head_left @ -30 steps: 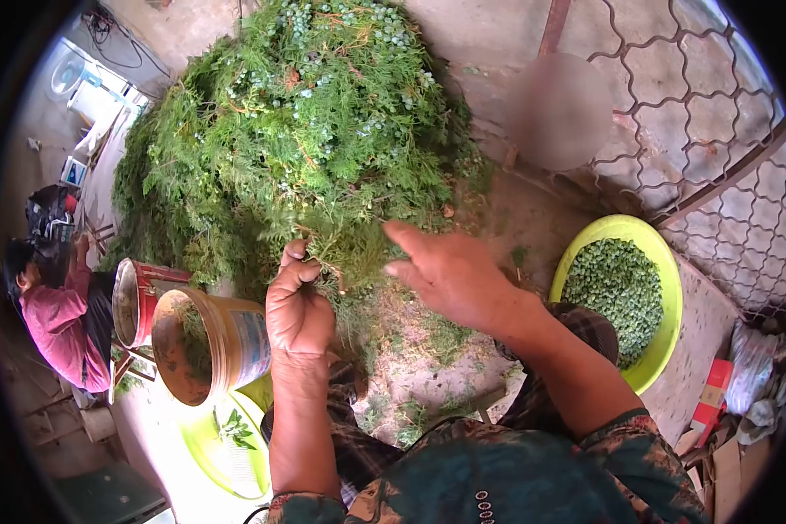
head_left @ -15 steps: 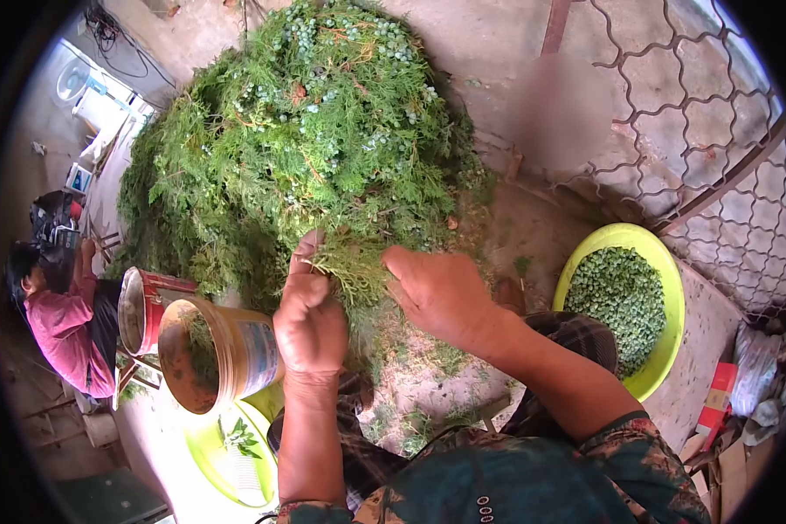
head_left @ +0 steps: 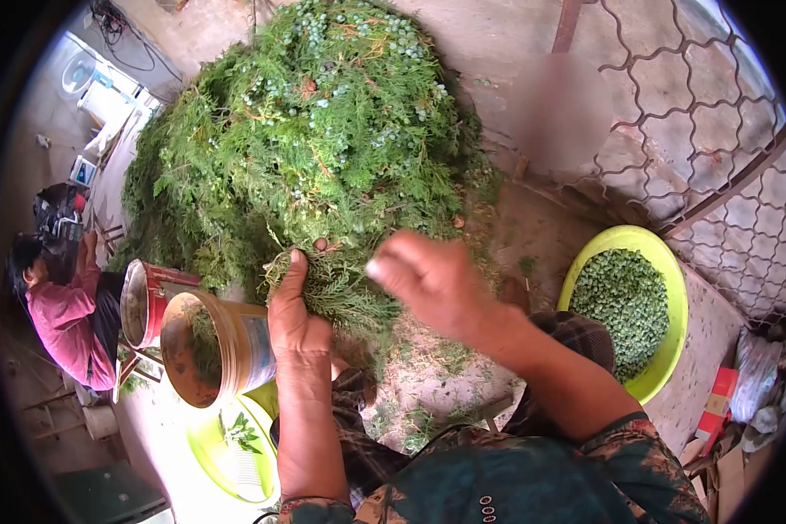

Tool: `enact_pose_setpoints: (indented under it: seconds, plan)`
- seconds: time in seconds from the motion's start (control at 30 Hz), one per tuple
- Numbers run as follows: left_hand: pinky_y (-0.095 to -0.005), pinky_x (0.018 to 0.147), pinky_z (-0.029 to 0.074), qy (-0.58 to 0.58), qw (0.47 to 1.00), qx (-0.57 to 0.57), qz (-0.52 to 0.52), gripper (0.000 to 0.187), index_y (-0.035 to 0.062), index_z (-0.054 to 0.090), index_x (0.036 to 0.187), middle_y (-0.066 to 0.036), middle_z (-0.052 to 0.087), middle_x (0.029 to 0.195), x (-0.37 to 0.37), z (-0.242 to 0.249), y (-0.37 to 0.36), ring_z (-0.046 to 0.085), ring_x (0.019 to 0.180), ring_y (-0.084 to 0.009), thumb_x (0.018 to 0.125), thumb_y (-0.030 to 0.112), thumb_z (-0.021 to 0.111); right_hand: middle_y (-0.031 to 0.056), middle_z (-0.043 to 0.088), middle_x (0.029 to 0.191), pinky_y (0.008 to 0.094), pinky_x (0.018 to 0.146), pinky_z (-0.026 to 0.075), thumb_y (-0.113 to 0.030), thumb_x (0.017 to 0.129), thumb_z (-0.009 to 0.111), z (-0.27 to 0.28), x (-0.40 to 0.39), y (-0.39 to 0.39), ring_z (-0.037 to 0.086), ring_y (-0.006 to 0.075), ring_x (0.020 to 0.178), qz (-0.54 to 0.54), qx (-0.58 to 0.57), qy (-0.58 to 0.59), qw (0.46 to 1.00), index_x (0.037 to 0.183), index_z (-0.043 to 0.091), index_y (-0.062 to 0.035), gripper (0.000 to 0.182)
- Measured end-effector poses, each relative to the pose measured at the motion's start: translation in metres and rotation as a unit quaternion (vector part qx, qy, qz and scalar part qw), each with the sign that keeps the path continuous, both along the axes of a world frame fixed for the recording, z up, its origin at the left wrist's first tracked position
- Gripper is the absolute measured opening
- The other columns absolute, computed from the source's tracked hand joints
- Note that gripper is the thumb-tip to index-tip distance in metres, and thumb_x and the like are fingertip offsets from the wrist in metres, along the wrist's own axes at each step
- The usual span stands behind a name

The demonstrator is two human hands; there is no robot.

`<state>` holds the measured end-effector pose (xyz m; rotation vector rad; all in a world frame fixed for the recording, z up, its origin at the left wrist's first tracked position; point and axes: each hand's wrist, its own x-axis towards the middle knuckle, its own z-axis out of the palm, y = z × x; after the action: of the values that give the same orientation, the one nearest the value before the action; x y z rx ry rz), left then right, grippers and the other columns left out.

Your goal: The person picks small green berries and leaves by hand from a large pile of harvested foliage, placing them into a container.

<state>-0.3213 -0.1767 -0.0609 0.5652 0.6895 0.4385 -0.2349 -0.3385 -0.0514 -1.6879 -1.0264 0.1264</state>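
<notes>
My left hand (head_left: 299,310) is closed around a green conifer sprig (head_left: 345,288), its thumb pointing up along the stems. To its right, my right hand (head_left: 432,284) is raised with curled fingers and is slightly blurred; what its fingertips hold, if anything, is too small to name. Both hands are at the near edge of a large heap of green branches (head_left: 323,131) bearing pale blue-green berries. A yellow-green basin (head_left: 679,327) at the right contains many small green berries.
At the left stand a tan bucket (head_left: 251,349) and a red bucket (head_left: 162,284). Below them lies another yellow-green basin (head_left: 203,445) with a leafy sprig. A person in pink (head_left: 61,323) sits far left. Wire mesh (head_left: 703,113) leans at the upper right.
The sprig has turned and sits lower in my left hand, whose thumb now lies over it. My right hand has moved away from the sprig, leaving a wider gap. The view has shifted slightly.
</notes>
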Motion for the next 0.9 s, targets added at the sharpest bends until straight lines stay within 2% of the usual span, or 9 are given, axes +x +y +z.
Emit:
enact_pose_setpoints:
  seconds: [0.07,0.2,0.3,0.4,0.53,0.6,0.7,0.77,0.9]
  plan:
    - [-0.0405,0.085,0.049,0.009,1.0,0.001,0.007,0.025,-0.0004,0.058,0.105,-0.013,0.063,0.101,-0.004,0.006,-0.001,0.06,0.092,-0.0245,0.089,0.018,0.058,0.0139,0.056,0.063,0.0379,0.046,0.044,-0.02,0.085,0.061,0.003,0.014,-0.006,0.058,0.0305,0.055,-0.029,0.021,0.071,0.997,0.094,0.052,-0.0071,0.018]
    - [-0.041,0.086,0.049,-0.02,0.999,-0.005,-0.032,0.024,0.0004,0.059,0.104,-0.013,0.064,0.101,-0.008,0.016,-0.009,0.06,0.093,-0.0245,0.088,0.018,0.059,0.0125,0.056,0.065,0.0375,0.047,0.044,-0.016,0.081,0.065,0.0,0.009,-0.006,0.058,0.03,0.056,-0.071,0.017,-0.023,0.997,0.093,0.053,-0.008,0.018]
    - [-0.0407,0.084,0.049,-0.035,0.998,-0.011,-0.049,0.023,0.0011,0.058,0.105,-0.012,0.064,0.1,-0.009,0.019,-0.013,0.061,0.092,-0.0239,0.088,0.018,0.059,0.0149,0.064,0.089,0.0358,0.055,0.049,-0.018,0.078,0.069,0.001,0.001,-0.005,0.063,0.0303,0.068,-0.065,-0.049,-0.117,0.99,0.107,0.058,-0.0077,0.032]
    - [-0.0397,0.082,0.051,-0.031,0.999,0.006,-0.038,0.024,0.0021,0.057,0.107,-0.012,0.064,0.099,-0.009,0.022,-0.019,0.061,0.09,-0.0232,0.088,0.017,0.059,0.0143,0.064,0.09,0.0359,0.055,0.049,-0.019,0.076,0.07,0.004,-0.003,-0.003,0.063,0.0304,0.067,-0.071,-0.044,-0.112,0.99,0.108,0.057,-0.0065,0.036]
    - [-0.0384,0.08,0.052,-0.021,0.998,0.038,-0.048,0.024,0.0035,0.056,0.108,-0.012,0.064,0.098,-0.008,0.023,-0.025,0.062,0.088,-0.0233,0.087,0.015,0.06,0.0134,0.064,0.085,0.0362,0.054,0.049,-0.019,0.075,0.071,0.001,-0.001,0.001,0.062,0.03,0.067,-0.078,-0.027,-0.137,0.987,0.108,0.056,-0.0051,0.038]
    - [-0.0383,0.08,0.052,-0.017,0.998,0.034,-0.056,0.024,0.0037,0.055,0.108,-0.012,0.064,0.098,-0.008,0.024,-0.028,0.062,0.088,-0.0237,0.087,0.015,0.06,0.0076,0.058,0.071,0.0342,0.047,0.047,-0.012,0.077,0.064,-0.006,0.003,0.002,0.061,0.0251,0.061,-0.069,0.001,-0.201,0.977,0.101,0.052,-0.0054,0.027]
    - [-0.0353,0.077,0.052,-0.013,0.997,0.06,-0.052,0.024,0.0034,0.055,0.106,-0.011,0.065,0.095,-0.009,0.024,-0.032,0.063,0.086,-0.0215,0.085,0.012,0.063,0.0083,0.055,0.069,0.0347,0.046,0.046,-0.006,0.076,0.061,-0.01,0.008,-0.001,0.059,0.0251,0.059,-0.083,-0.01,-0.224,0.971,0.098,0.052,-0.0053,0.024]
    - [-0.0298,0.068,0.052,0.061,0.953,0.287,-0.071,0.022,0.0022,0.058,0.103,-0.009,0.064,0.085,-0.011,0.018,-0.035,0.062,0.077,-0.0175,0.083,0.011,0.065,0.0114,0.058,0.076,0.036,0.052,0.048,-0.003,0.078,0.058,-0.006,0.009,-0.007,0.06,0.0282,0.064,-0.079,-0.038,-0.215,0.973,0.1,0.054,-0.0034,0.022]
    - [-0.0249,0.058,0.048,0.064,0.932,0.347,-0.081,0.026,0.0014,0.058,0.104,-0.006,0.061,0.074,-0.011,0.015,-0.036,0.057,0.064,-0.0135,0.081,0.009,0.068,0.0159,0.061,0.086,0.0378,0.059,0.051,-0.001,0.081,0.055,-0.001,0.012,-0.015,0.062,0.0312,0.07,-0.091,-0.074,-0.232,0.966,0.099,0.056,0.0005,0.018]
